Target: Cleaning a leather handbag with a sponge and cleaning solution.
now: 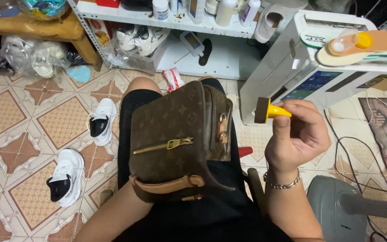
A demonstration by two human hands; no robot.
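Brush [269, 110] pinched in right hand [297, 134]; bag [175, 143] balanced on lap, left hand hidden beneath, grip untellable. Bag could slide off if tilted.

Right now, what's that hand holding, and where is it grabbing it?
The right hand holds a small yellow-handled applicator, fingers on its yellow handle, dark pad free. The left hand is hidden under the brown bag.
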